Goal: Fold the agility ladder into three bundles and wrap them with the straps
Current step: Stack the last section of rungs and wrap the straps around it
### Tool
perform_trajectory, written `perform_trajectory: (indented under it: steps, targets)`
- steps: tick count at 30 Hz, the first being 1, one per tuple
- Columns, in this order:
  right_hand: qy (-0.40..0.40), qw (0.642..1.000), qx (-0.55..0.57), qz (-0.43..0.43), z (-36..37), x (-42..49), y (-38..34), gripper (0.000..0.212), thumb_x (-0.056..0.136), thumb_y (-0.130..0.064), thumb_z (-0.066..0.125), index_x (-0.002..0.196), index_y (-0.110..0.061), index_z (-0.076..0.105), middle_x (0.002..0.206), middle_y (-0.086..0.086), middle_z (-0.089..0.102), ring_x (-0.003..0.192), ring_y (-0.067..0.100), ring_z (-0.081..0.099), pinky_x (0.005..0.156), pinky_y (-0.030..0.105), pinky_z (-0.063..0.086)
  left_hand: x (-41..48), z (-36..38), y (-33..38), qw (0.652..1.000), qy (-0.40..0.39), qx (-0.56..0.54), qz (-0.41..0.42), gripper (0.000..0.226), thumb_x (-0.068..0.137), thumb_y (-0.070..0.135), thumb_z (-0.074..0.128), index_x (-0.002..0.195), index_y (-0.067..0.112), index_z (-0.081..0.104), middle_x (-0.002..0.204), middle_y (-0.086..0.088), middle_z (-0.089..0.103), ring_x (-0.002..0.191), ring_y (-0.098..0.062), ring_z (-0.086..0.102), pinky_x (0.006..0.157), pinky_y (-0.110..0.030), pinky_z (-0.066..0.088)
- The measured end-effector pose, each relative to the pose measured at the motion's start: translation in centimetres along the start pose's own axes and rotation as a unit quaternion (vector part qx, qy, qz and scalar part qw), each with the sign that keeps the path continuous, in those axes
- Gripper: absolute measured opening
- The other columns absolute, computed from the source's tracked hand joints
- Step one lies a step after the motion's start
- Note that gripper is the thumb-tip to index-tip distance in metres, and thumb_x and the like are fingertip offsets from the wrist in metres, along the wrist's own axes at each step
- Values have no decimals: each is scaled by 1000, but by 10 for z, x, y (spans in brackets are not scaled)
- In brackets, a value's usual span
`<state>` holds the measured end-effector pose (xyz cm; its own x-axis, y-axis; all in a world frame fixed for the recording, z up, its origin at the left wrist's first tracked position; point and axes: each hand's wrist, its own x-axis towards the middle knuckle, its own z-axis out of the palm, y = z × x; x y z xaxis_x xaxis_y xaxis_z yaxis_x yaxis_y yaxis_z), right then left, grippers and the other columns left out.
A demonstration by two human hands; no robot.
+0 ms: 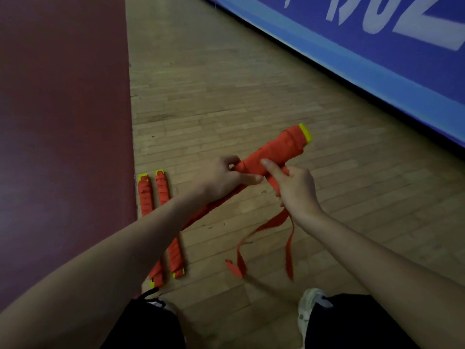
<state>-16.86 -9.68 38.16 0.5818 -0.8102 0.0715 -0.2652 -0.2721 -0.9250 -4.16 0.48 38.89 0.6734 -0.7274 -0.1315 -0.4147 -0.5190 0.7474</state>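
Observation:
I hold a third ladder bundle (276, 149) in the air: yellow rungs wound in orange strap, its yellow end pointing up and right. My left hand (224, 178) grips the bundle's middle, thumb and fingers pinched on it. My right hand (293, 187) holds the orange strap (266, 225) just under the bundle; two loose strap tails hang from it toward the floor. Two wrapped bundles (144, 195) (176, 253) lie side by side on the floor to the left, partly hidden by my left forearm.
Pale wooden floor (226, 84) runs ahead. A dark red painted zone (63, 122) borders it on the left. A blue banner with white lettering (377, 46) slants along the right. My knees in black shorts and a white shoe (309, 313) sit at the bottom.

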Motion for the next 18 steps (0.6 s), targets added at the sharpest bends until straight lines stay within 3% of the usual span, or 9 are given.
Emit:
perform_trajectory:
  steps: [3,5,9,12,14,16,18]
  targets:
    - [20,999,0,47,4,6,-1,58,78,-60,66,47,-15,50,36,-7,43,36,6,43,46,26,35,-9,9,7,976,86,172,100,49,77,65,64,104,24,59,82,7,59,83,-19,60,67,-31,43]
    - [27,995,29,96,6,8,-3,56,73,-66,68,49,-17,51,33,-10,39,34,5,39,46,27,31,-9,15,7,946,119,257,161,50,82,64,58,112,25,54,92,1,64,90,-25,63,66,-31,41]
    - [15,979,110,171,7,13,-6,50,69,-61,74,56,-18,54,38,-9,40,39,9,37,46,27,28,-6,25,4,928,126,298,185,50,84,63,57,115,23,49,103,-1,67,95,-26,63,65,-31,36]
    - [-15,971,152,186,7,12,-7,46,70,-52,78,59,-17,49,47,-1,34,40,11,30,40,25,23,-5,16,-4,970,45,184,150,53,76,66,65,104,22,54,91,4,65,88,-21,64,69,-31,44]
    - [-32,970,165,176,5,11,-8,44,70,-49,78,60,-18,49,48,-2,33,38,10,28,37,22,21,-5,3,-9,994,-97,-32,42,62,72,69,65,109,19,61,97,-1,68,88,-17,65,76,-30,51]
    - [-40,967,192,161,1,12,-11,43,72,-47,78,58,-17,51,46,-2,33,35,9,27,36,21,20,-7,-4,-17,936,-247,-237,-87,75,73,73,53,112,9,62,102,-11,68,87,-24,67,76,-35,56]
    - [-42,965,211,149,-2,13,-14,43,72,-46,78,56,-16,51,46,-1,34,35,10,27,37,21,19,-8,-5,-29,872,-349,-312,-142,84,75,75,39,103,1,64,95,-17,68,74,-30,68,64,-34,56]
